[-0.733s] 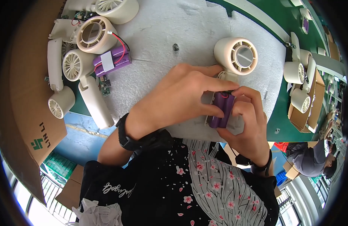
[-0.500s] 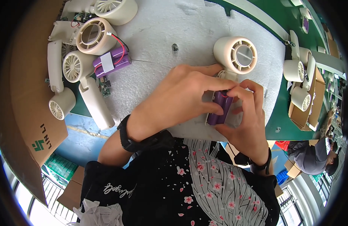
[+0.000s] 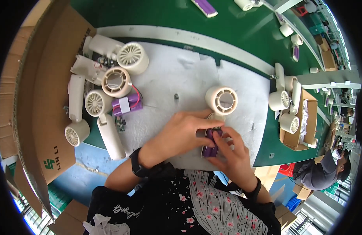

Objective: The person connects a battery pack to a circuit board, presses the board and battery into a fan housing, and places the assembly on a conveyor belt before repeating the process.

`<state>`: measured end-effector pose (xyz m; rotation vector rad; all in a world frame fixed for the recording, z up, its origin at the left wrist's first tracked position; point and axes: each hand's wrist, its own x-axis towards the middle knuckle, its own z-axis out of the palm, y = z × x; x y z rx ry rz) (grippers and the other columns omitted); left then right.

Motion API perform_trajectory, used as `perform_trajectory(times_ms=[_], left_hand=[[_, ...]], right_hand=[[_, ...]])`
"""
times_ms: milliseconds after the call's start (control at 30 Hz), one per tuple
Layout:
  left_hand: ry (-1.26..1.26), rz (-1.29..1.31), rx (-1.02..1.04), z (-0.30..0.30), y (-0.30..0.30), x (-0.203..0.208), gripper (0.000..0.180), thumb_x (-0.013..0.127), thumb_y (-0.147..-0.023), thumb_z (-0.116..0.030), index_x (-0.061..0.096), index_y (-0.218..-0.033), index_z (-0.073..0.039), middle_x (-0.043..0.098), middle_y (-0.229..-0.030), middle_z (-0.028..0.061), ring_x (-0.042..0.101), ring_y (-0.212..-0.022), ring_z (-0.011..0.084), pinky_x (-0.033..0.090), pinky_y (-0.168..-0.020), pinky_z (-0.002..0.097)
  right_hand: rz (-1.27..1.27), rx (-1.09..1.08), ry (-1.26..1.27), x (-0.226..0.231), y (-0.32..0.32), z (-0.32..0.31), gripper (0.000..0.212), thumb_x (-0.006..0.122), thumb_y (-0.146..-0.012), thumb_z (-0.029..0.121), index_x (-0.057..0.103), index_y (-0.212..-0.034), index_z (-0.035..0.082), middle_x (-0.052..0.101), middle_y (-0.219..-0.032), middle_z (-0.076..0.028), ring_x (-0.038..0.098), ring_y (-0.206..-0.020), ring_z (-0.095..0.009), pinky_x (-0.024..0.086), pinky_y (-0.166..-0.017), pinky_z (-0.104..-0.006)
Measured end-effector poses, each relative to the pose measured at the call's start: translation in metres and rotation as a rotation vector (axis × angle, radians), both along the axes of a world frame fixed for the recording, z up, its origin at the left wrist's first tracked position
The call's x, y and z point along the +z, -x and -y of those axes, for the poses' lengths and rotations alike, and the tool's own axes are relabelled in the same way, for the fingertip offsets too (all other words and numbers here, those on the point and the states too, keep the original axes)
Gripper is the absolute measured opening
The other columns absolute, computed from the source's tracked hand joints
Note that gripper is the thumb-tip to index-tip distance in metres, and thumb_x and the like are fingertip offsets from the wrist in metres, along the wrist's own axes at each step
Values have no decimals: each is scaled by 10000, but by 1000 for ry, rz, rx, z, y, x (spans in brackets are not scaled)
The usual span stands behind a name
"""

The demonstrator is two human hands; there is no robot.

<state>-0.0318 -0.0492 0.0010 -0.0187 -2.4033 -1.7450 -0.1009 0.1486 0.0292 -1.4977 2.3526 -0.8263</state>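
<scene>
A cream handheld fan [image 3: 222,100] lies on the white foam sheet, its round head away from me and its handle toward me. Inside the opened handle sits a purple battery pack [image 3: 210,150], partly covered by my fingers. My left hand [image 3: 183,129] grips the handle from the left, thumb and forefinger closed round the pack's upper end. From the right, my right hand [image 3: 235,158] is closed about the pack, one fingertip pressing on its top and the thumb by its lower end. My fingers hide the wiring between pack and head.
At the left lie several cream fans [image 3: 97,102], a second purple battery pack [image 3: 128,105] with red and black wires, and a small green circuit board [image 3: 120,123]. A large cardboard box [image 3: 51,102] stands beyond them. More fans [image 3: 279,100] and a small carton [image 3: 306,121] are at the right.
My view has shifted, showing more of the green bench beyond the foam. A right fingertip has come down onto the battery pack; both hands stay at the fan's handle.
</scene>
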Motion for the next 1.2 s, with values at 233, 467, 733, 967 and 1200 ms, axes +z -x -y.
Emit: perform_trajectory(times_ms=[233,467,733,967,1200], left_hand=[[65,-5,3,-4,-8,6,596,804,-698,-77,627,-1263,-138,595,-1288,166,671,-960,295,557,-795,358],[32,59,61,0,-5,10,654,794,-737,-60,564,-1339,-165,554,-1359,138,652,-896,199,559,-762,305],[54,-4,50,0,-6,-3,520,762,-790,-86,602,-1282,-140,574,-1321,132,654,-873,204,557,-746,303],[56,8,58,3,-8,-3,385,732,-831,-130,638,-1204,-108,596,-1252,127,663,-832,235,561,-723,319],[-20,1,63,0,0,-1,314,700,-850,-137,647,-1153,-78,597,-1210,143,658,-898,292,546,-808,385]], right_hand=[[-80,-62,-23,7,-1,4,685,857,-584,96,619,-1223,36,502,-1274,-145,622,-944,-287,552,-746,-379],[-535,-428,-141,19,108,59,519,764,-747,102,593,-1234,45,542,-1262,-189,609,-1012,-388,514,-837,-446],[-422,-442,-184,68,206,115,517,725,-804,197,557,-1282,98,568,-1243,-176,605,-1040,-409,496,-875,-462],[-604,-494,-309,35,344,209,656,748,-752,233,493,-1346,123,546,-1295,-170,588,-1122,-385,493,-929,-472],[-547,-425,-648,-5,474,207,646,729,-680,127,511,-1287,150,631,-1155,-178,599,-1115,-380,492,-933,-478]])
